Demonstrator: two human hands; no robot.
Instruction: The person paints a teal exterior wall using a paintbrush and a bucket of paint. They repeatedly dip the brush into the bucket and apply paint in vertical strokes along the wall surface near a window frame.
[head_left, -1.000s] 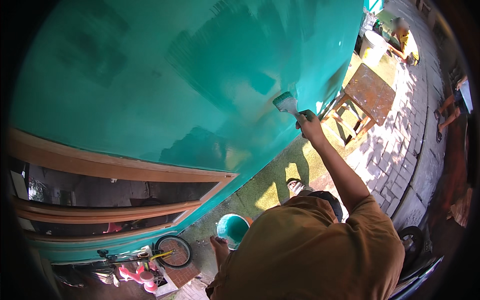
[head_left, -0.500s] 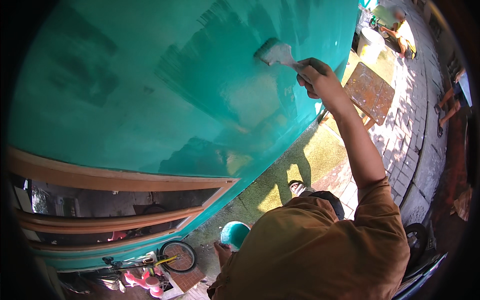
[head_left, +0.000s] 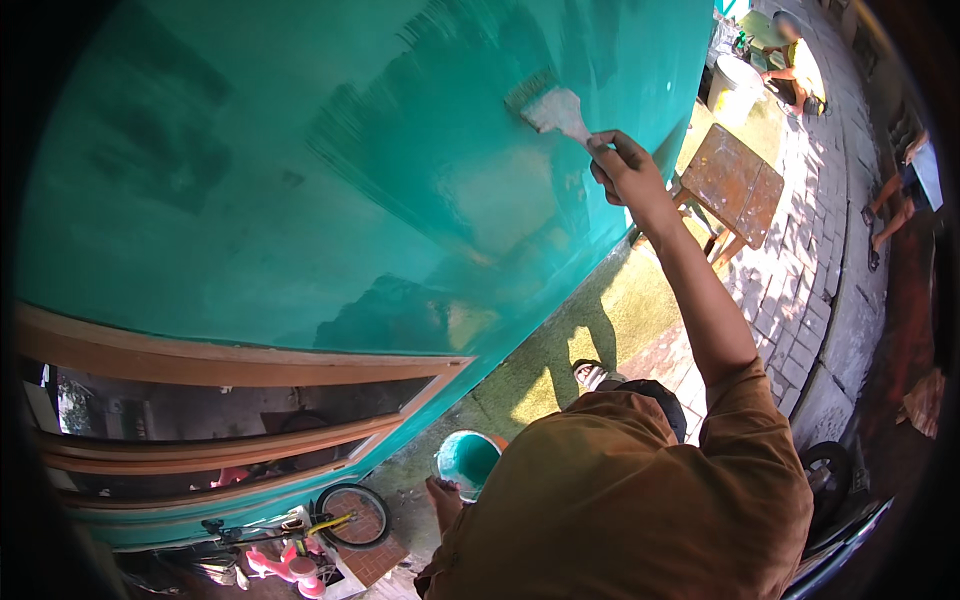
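My right hand [head_left: 625, 172] grips the handle of a wide, pale paintbrush [head_left: 556, 112] stained with paint. Its bristles meet the teal-green wall [head_left: 250, 260], among darker, glossy strokes and patches. The right arm is stretched out and up in front of me. Low at my left side, my left hand [head_left: 444, 496] has its fingers closed at the edge of a bucket [head_left: 470, 462], which has teal paint inside. Whether those fingers hold the rim or a handle is hard to make out.
A wooden-framed window [head_left: 240, 365] sits in the wall at lower left. Below it are a bicycle wheel [head_left: 352, 516] and a pink toy [head_left: 290, 568]. On the right stand a paint-spattered wooden stool [head_left: 735, 185] and a white bucket [head_left: 735, 88]; a person [head_left: 800, 68] crouches beyond.
My right hand has shifted slightly left and down, and the brush has tilted a little with its bristles still at the wall. The left hand stays at the bucket.
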